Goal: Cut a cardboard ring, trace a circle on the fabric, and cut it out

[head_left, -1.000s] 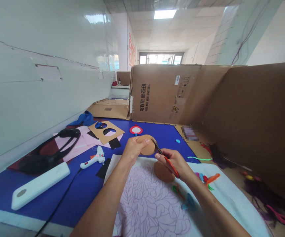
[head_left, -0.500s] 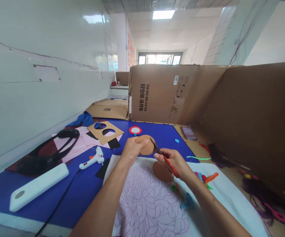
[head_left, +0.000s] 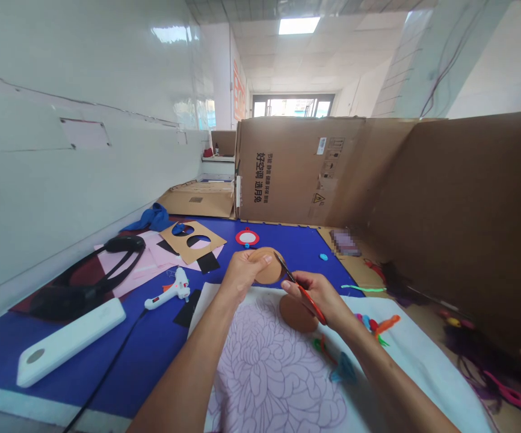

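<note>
My left hand (head_left: 241,273) pinches a round tan cardboard disc (head_left: 270,270) by its left side, thumb on top. Closed around red-handled scissors (head_left: 303,291), my right hand (head_left: 318,294) keeps the dark blades at the disc's upper right edge. Whether the blades bite into the card or only touch it, I cannot tell. Below the scissors, a second brown cardboard disc (head_left: 297,316) lies on white cloth printed with flower outlines (head_left: 274,361), partly covered by my right hand. Beside my right forearm are bits of coloured fuzzy yarn (head_left: 384,326).
A white hot glue gun (head_left: 170,291) with a black cord lies at left, near a long white bar (head_left: 71,343) and black straps (head_left: 120,264). Cardboard with two round holes (head_left: 206,227) and a red-rimmed disc (head_left: 247,238) lie farther back. Tall cardboard walls (head_left: 287,138) stand behind and right.
</note>
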Tool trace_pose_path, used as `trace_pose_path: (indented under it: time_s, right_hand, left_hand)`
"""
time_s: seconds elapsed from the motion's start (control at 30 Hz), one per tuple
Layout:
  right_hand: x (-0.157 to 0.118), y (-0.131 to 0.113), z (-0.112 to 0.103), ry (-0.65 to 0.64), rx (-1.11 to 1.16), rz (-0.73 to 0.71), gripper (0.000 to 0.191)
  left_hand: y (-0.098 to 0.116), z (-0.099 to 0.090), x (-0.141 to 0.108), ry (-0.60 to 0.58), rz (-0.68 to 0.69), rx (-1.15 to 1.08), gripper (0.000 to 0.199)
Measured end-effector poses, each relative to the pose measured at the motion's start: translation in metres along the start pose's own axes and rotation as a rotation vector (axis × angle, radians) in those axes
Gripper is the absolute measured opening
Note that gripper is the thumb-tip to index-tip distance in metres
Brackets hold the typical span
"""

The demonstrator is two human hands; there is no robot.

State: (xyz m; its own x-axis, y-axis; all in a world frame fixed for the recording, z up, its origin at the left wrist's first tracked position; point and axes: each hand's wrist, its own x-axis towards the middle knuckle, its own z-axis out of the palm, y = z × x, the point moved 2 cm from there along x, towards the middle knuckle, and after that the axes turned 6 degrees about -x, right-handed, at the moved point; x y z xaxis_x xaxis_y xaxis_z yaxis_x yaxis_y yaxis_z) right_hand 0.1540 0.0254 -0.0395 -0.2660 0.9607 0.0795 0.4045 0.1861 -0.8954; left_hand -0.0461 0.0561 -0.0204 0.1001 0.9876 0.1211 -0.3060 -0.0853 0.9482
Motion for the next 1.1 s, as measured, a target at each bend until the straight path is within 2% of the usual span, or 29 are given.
trace_pose_path:
  time_s: [0.2, 0.43, 0.83, 1.1]
  right_hand:
    - [0.0009, -0.0009, -0.0005, 0.008, -0.008, -0.038, 0.057]
    - [0.0014, 0.0004, 0.0023, 0.005, 0.025, -0.008, 0.058]
    - [-0.0013, -0.0041, 0.0035, -0.015, 0.053, 0.035, 0.061]
    - [-0.0026, -0.0067, 0.0038, -0.013, 0.029, 0.009, 0.062]
  left_hand:
    - [0.0018, 0.0014, -0.0004, 0.032, -0.012, -0.021, 0.039]
    - [0.0014, 0.0007, -0.0004, -0.012, -0.02, -0.013, 0.041]
    - [0.0024, 0.0038, -0.0027, -0.02, -0.025, -0.018, 0.037]
    - [0.0022, 0.0055, -0.0037, -0.041, -0.011, -0.014, 0.033]
